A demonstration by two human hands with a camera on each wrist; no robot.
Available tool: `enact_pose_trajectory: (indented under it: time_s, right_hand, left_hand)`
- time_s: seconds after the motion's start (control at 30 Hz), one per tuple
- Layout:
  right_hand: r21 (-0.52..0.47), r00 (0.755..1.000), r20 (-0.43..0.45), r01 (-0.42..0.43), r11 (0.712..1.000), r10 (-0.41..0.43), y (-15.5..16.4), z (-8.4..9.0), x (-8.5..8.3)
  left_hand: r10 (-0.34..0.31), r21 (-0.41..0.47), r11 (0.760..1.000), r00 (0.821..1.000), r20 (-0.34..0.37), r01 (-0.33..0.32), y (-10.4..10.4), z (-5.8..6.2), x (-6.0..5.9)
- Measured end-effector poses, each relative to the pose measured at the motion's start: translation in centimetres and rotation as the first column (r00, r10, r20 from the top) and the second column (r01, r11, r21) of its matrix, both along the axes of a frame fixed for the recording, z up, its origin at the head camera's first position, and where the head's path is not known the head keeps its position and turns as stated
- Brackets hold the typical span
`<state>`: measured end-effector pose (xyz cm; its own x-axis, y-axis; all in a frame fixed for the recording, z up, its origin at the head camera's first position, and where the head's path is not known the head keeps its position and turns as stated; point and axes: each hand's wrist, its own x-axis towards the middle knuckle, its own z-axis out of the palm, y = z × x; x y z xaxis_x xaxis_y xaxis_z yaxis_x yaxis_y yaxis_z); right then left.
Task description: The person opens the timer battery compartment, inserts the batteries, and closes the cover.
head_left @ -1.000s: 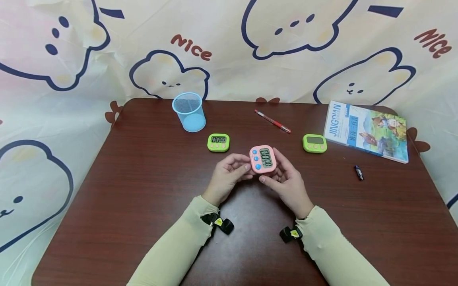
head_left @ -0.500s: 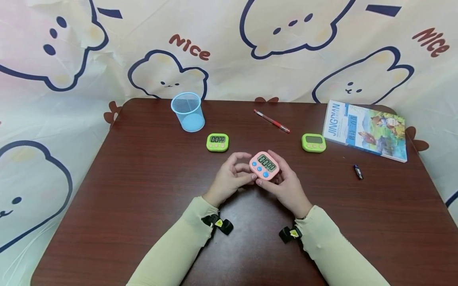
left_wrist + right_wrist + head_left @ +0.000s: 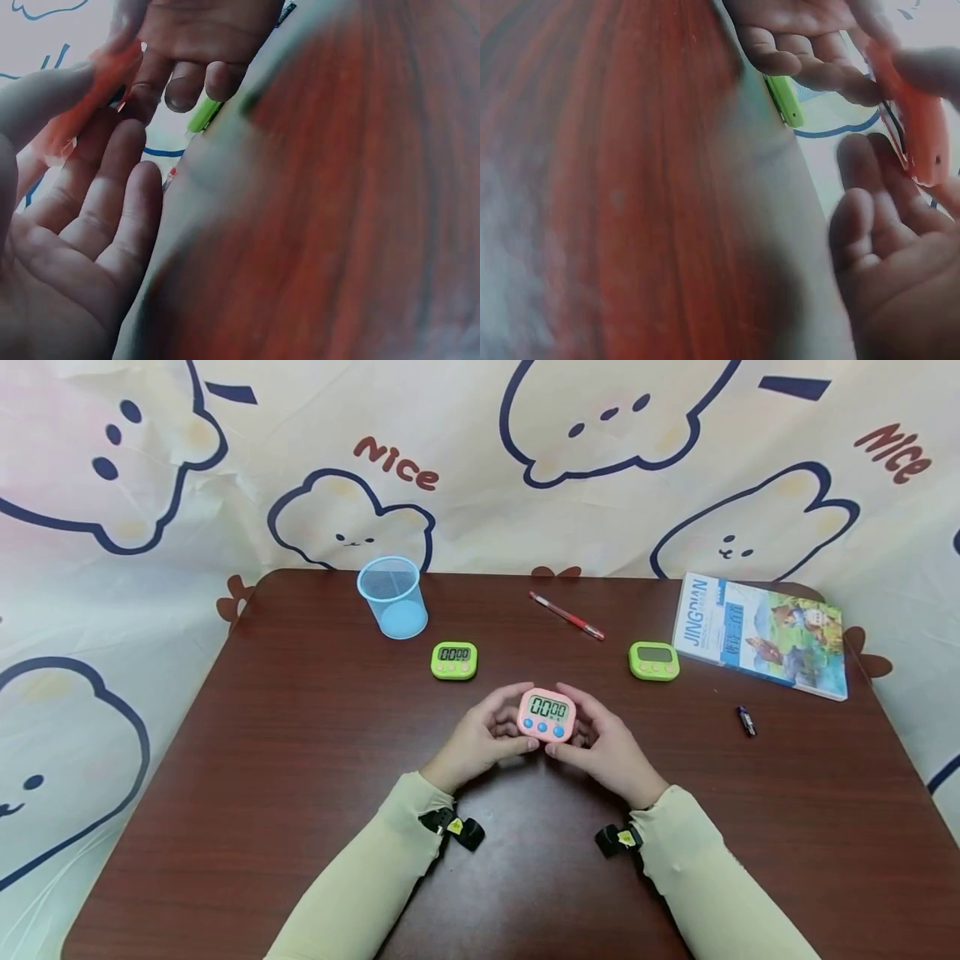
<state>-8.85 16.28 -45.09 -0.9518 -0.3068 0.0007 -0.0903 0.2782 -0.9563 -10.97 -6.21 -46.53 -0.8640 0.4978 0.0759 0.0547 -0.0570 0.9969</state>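
Note:
A pink digital timer (image 3: 547, 716) with blue buttons is held between both hands above the middle of the table, its screen facing up towards the head camera and reading zeros. On its left side, the left hand (image 3: 480, 731) grips it between thumb and fingers. The right hand (image 3: 613, 747) grips the opposite side the same way. Seen from the right wrist, the timer (image 3: 922, 120) is edge-on, with the thumb on its front and fingers behind. In the left wrist view, fingers partly cover the timer (image 3: 82, 109).
Behind the hands lie a green timer (image 3: 453, 661) showing zeros and another green timer (image 3: 654, 662) with a blank screen. A blue mesh cup (image 3: 393, 597), a red pen (image 3: 566, 616) and a book (image 3: 761, 635) are farther back. A small battery (image 3: 746, 721) lies at the right.
The pink timer has turned from a sideways position to upright reading, its screen now above the buttons. Both hands have shifted their grip on its edges.

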Motion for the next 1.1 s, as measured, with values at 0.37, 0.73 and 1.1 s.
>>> enact_pose_trajectory:
  time_s: [0.37,0.73,1.1]
  right_hand:
    - [-0.131,0.977,-0.06,0.193,0.972,-0.202,-0.7,-0.5,0.1]
    - [-0.05,0.939,-0.079,0.332,0.942,-0.335,0.3,-1.6,-2.4]
    - [0.178,0.952,-0.037,0.306,0.935,-0.305,1.1,-1.5,-7.1]
  left_hand:
    - [0.2,-0.054,0.977,0.976,-0.082,-0.205,0.8,-0.1,-0.1]
    - [0.324,-0.119,0.932,0.935,-0.146,-0.342,3.8,-0.7,-2.4]
    - [0.315,-0.444,0.794,0.906,-0.283,-0.415,4.5,-1.1,-6.4]
